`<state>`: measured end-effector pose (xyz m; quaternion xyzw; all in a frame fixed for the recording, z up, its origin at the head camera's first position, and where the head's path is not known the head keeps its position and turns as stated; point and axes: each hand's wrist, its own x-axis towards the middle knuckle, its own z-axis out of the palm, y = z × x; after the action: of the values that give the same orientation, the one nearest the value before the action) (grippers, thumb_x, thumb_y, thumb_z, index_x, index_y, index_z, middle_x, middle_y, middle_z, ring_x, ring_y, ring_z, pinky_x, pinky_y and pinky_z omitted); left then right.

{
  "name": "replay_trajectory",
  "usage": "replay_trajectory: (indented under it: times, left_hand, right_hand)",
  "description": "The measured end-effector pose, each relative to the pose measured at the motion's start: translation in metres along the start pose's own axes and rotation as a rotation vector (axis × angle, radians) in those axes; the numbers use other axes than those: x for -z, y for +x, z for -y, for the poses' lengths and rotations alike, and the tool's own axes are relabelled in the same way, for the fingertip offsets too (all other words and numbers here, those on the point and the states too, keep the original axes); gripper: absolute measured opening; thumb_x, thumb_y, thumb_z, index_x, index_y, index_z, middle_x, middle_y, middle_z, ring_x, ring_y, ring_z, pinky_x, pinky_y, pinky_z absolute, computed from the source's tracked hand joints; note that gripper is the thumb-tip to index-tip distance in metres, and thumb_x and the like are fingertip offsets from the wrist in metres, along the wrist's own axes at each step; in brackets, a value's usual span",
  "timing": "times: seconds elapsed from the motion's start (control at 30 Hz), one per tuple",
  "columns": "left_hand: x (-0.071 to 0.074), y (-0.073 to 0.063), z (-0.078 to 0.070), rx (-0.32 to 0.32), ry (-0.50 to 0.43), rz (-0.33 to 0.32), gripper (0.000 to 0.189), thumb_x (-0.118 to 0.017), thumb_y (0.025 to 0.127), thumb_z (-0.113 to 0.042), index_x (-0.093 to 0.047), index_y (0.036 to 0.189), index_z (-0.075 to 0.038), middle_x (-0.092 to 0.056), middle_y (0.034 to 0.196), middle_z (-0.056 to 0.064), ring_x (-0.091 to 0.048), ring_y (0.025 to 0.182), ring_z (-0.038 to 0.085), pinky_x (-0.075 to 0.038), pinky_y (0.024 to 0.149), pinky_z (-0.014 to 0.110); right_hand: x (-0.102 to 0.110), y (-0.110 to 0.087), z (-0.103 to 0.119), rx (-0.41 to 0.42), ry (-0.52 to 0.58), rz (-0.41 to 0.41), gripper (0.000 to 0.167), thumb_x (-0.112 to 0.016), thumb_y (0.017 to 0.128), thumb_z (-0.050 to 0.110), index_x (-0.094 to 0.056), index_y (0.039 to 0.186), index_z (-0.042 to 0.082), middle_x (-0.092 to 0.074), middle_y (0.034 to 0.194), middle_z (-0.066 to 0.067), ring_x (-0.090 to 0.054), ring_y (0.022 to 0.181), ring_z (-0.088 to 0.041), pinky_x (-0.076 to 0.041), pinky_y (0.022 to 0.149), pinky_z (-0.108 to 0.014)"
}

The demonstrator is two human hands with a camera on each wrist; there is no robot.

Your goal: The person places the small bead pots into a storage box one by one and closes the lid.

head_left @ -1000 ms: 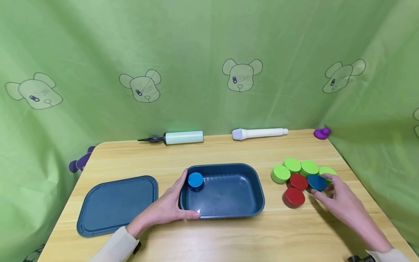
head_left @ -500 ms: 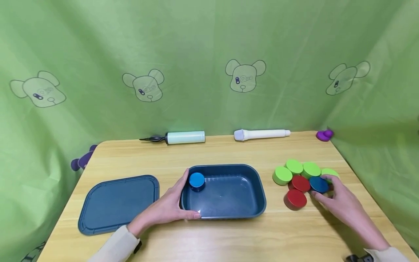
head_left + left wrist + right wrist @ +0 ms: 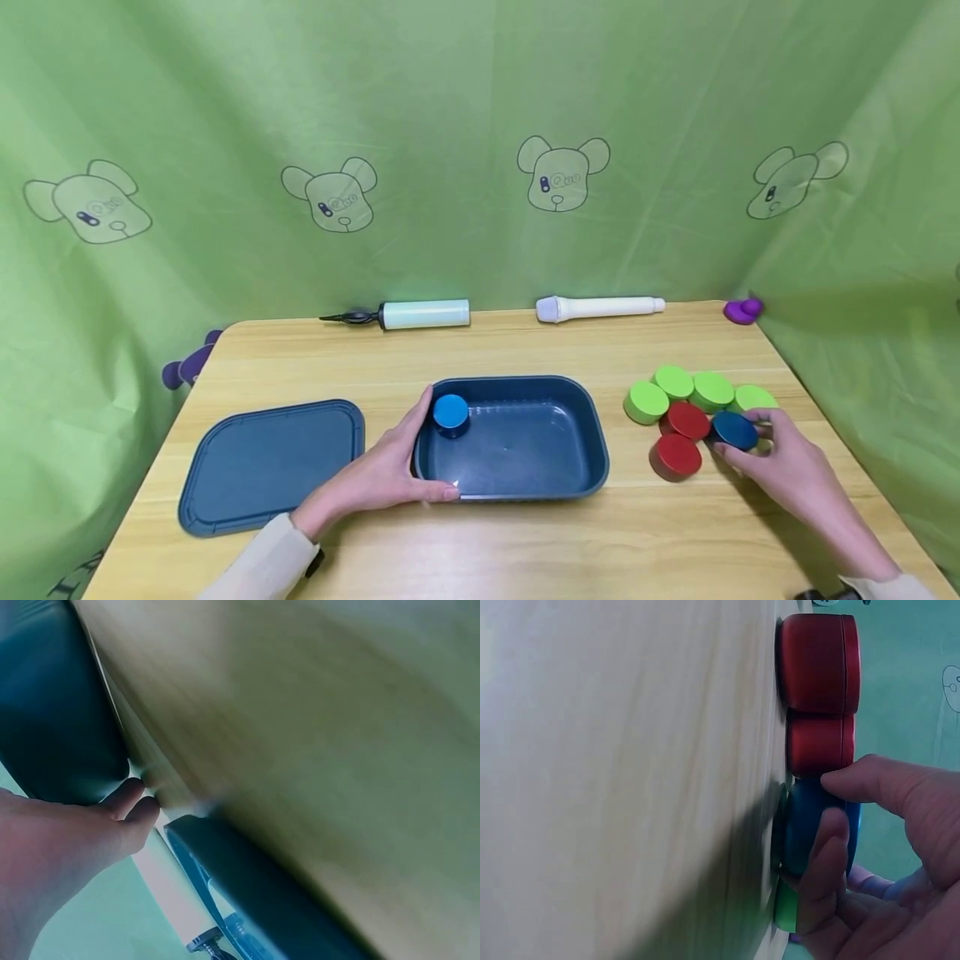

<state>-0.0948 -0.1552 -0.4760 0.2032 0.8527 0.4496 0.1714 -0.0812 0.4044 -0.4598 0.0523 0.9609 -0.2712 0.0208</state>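
Blue tin (image 3: 733, 430) outside box (image 3: 525, 460) | likely light, rigid, slick | grasp: side wall | right hand (image 3: 789, 465): pinching it, far fingers' contact unclear | left hand (image 3: 375, 479): clamped on box end

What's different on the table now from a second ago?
The blue tin beside the red tins has shifted slightly toward the person and to the right, and the right hand went with it; whether it is lifted, I can't tell. That hand already held it. The left hand stays on the box, and the other tins look unmoved.
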Motion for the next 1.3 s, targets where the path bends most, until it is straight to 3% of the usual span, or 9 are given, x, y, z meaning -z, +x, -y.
replay_trajectory:
  times: [0.13,0.37,0.63,0.8,0.97,1.13,1.3]
  left_hand:
    - [0.001,0.0,-0.001,-0.001,-0.006,0.008,0.137,-0.094,0.085,-0.05,0.011,0.173,-0.042,-0.004,0.181,-0.005,-0.014,0.164,0.025,-0.024,0.127,0.058]
    - [0.001,0.0,-0.002,-0.008,-0.004,0.023,0.137,-0.094,0.086,-0.048,0.009,0.175,-0.035,-0.005,0.181,-0.004,-0.014,0.164,0.025,-0.024,0.127,0.057]
    - [0.001,0.0,-0.003,0.004,-0.003,0.023,0.136,-0.093,0.086,-0.049,0.01,0.173,-0.041,-0.006,0.181,-0.003,-0.014,0.165,0.026,-0.024,0.127,0.059]
    - [0.001,0.0,-0.003,0.0,-0.004,0.02,0.136,-0.094,0.086,-0.05,0.01,0.173,-0.042,-0.007,0.181,-0.003,-0.015,0.165,0.026,-0.024,0.127,0.059]
    - [0.001,0.001,-0.003,-0.004,-0.006,0.013,0.136,-0.094,0.086,-0.051,0.01,0.173,-0.042,-0.007,0.181,-0.002,-0.015,0.164,0.026,-0.024,0.127,0.058]
    - [0.001,0.0,-0.002,-0.009,-0.003,0.015,0.136,-0.093,0.085,-0.053,0.01,0.173,-0.042,-0.007,0.181,-0.002,-0.015,0.164,0.026,-0.024,0.127,0.059]
    - [0.0,0.0,-0.002,-0.007,-0.002,0.009,0.136,-0.093,0.085,-0.053,0.009,0.173,-0.042,-0.007,0.181,-0.002,-0.015,0.164,0.027,-0.024,0.126,0.06]
  right_hand:
    - [0.0,-0.006,0.002,-0.014,0.039,-0.022,0.085,-0.08,0.102,0.04,-0.037,0.15,-0.015,-0.05,0.137,-0.049,-0.062,0.107,-0.057,-0.049,0.077,-0.057]
    - [0.001,-0.014,0.004,-0.038,0.095,-0.084,0.083,-0.08,0.102,0.037,-0.035,0.151,-0.012,-0.047,0.141,-0.048,-0.07,0.08,-0.023,-0.045,0.073,-0.04]
    - [-0.008,-0.021,0.002,0.026,0.229,-0.188,0.079,-0.084,0.101,0.028,-0.037,0.156,-0.003,-0.052,0.14,-0.04,-0.061,0.077,0.002,-0.051,0.058,-0.024]
    - [-0.01,-0.021,0.005,0.066,0.295,-0.246,0.076,-0.086,0.099,0.022,-0.04,0.155,0.0,-0.055,0.134,-0.018,-0.059,0.085,0.002,-0.05,0.062,-0.019]
    - [-0.01,-0.023,0.012,0.084,0.394,-0.251,0.067,-0.085,0.099,0.013,-0.046,0.153,0.008,-0.054,0.125,0.001,-0.062,0.086,0.003,-0.051,0.064,-0.016]
    - [-0.007,-0.029,0.025,0.066,0.524,-0.203,0.059,-0.081,0.102,0.01,-0.05,0.149,0.026,-0.054,0.126,0.008,-0.068,0.081,-0.002,-0.051,0.062,-0.018]
    - [-0.002,-0.034,0.039,0.074,0.579,-0.175,0.055,-0.08,0.103,0.011,-0.051,0.146,0.027,-0.056,0.131,0.009,-0.072,0.095,0.001,-0.056,0.075,-0.015]
